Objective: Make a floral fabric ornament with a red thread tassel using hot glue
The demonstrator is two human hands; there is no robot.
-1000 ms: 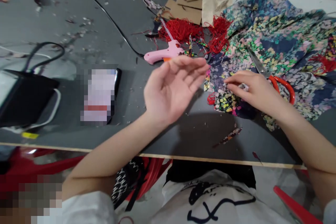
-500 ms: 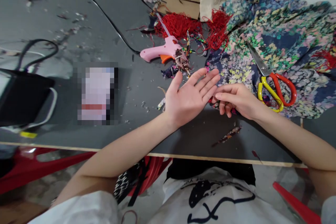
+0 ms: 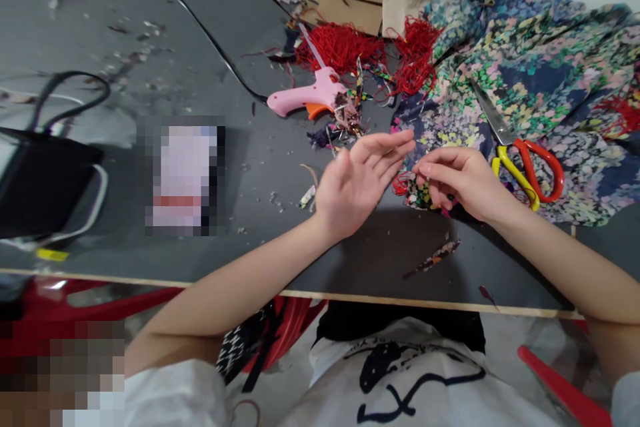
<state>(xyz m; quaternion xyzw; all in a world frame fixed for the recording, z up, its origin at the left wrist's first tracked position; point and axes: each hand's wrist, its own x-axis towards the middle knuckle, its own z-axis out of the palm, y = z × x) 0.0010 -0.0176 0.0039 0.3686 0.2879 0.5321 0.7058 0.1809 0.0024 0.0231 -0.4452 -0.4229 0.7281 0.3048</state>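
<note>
Palm up, my left hand [image 3: 353, 183] is held over the grey table with its fingers stretched out and nothing on the palm. Just right of its fingertips, my right hand [image 3: 457, 180] has thumb and forefinger pinched together; whatever lies between them is too small to make out. Below and between the hands lies a small coil of red thread [image 3: 401, 183] at the edge of the floral cloth [image 3: 530, 73]. Scissors [image 3: 517, 153] with yellow and red handles rest on the cloth, right of my right hand. A pink glue gun [image 3: 305, 95] lies beyond my left hand.
Red thread bundles [image 3: 340, 47] and cardboard pieces [image 3: 350, 7] lie at the back. A black cable [image 3: 200, 23] runs to the glue gun. At left are a blurred-out phone-like object [image 3: 185, 177] and a black box [image 3: 45, 180]. A fabric scrap [image 3: 433, 259] lies near the front edge.
My left hand has tilted, its fingers drawn closer together. My right hand has shifted slightly right and up, away from the left fingers, and the red thread coil shows more.
</note>
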